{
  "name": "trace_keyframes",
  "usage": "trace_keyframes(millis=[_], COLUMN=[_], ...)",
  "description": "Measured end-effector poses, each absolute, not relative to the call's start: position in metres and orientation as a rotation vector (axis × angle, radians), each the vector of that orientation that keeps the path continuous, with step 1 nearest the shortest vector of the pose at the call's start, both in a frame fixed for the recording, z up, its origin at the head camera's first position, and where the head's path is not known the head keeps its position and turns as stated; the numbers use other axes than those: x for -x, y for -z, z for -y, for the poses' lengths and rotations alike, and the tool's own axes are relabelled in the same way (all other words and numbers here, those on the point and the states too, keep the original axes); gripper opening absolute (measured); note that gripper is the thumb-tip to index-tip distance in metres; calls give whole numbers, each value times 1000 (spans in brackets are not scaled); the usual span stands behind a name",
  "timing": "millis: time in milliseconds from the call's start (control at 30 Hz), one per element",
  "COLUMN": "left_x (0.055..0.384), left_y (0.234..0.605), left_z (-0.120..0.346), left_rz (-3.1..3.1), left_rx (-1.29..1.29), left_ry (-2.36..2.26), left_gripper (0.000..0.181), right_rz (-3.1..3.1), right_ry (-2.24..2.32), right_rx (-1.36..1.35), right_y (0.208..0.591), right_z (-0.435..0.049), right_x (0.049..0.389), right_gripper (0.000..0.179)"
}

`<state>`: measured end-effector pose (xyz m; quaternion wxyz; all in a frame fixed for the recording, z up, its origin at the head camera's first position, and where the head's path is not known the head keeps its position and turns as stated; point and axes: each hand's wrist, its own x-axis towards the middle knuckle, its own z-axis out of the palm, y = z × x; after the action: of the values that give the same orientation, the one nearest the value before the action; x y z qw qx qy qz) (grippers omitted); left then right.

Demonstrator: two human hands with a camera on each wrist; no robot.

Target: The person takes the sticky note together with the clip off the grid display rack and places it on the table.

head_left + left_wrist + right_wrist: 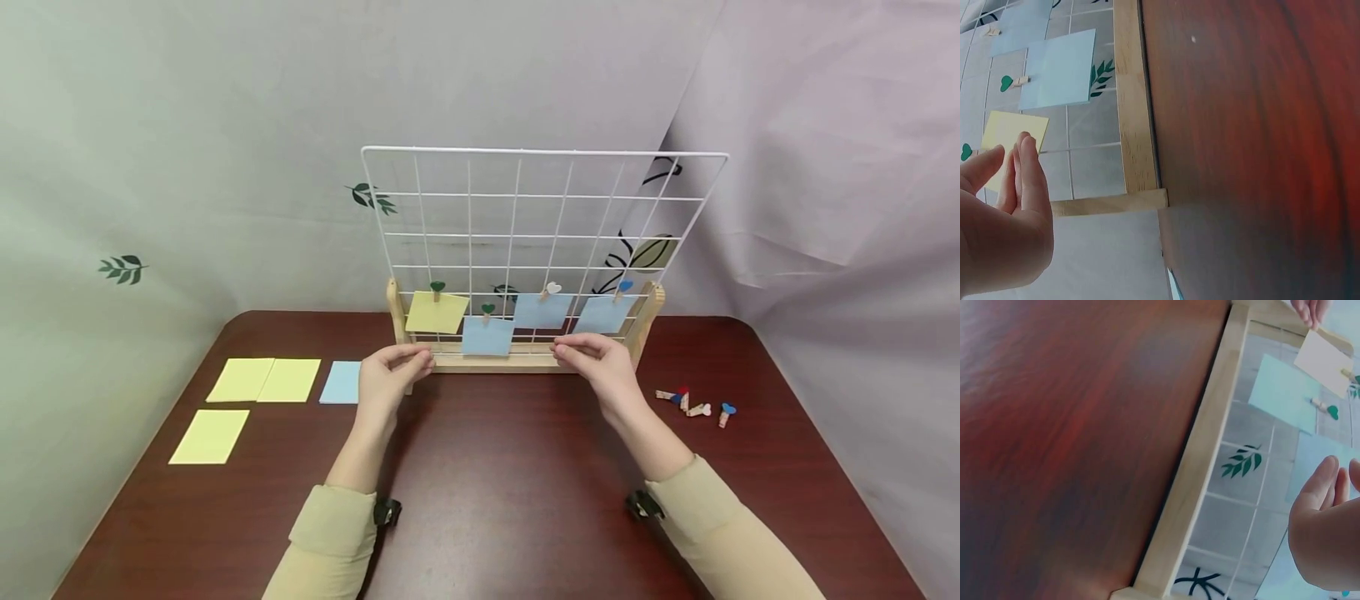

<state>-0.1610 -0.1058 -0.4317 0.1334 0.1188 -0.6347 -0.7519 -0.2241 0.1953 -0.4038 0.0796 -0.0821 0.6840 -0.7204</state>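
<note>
My left hand (392, 379) is raised at the lower left of a white wire grid (517, 197), near the bottom edge of a yellow note (437, 312) clipped there by a green heart peg (437, 287). In the left wrist view its straight fingers (1032, 181) and thumb stand apart over the note. My right hand (603, 371) hovers below two light blue notes, one (542, 312) under a white heart peg (552, 289), the other (602, 315) under a blue one (625, 287). A gap shows between its thumb and fingers. Between the hands hangs another blue note (488, 337).
The grid stands in a wooden base (517, 363) at the back of the dark red table (495, 467). Several yellow notes (209, 437) and a blue note (340, 383) lie left. Loose heart pegs (699, 409) lie right. A pale curtain (225, 150) hangs behind.
</note>
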Motion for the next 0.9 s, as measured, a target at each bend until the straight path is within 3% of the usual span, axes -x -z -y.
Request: trace_keyframes(millis=[333,633,900], left_x=[165,168,169], left_y=[432,434,433], left_z=[94,87,77], left_rz=[1651,1530,1387], left_rx=[-427,-529,-600], left_ry=[2237,2265,2281], left_gripper=[30,32,34], right_rz=[-1987,-2008,-2030], right_ry=[2184,2177,2187], right_rx=[308,390,396], right_y=[391,380,372], right_z=[-170,-143,-121], right_x=[227,228,226], right_gripper=[14,27,28])
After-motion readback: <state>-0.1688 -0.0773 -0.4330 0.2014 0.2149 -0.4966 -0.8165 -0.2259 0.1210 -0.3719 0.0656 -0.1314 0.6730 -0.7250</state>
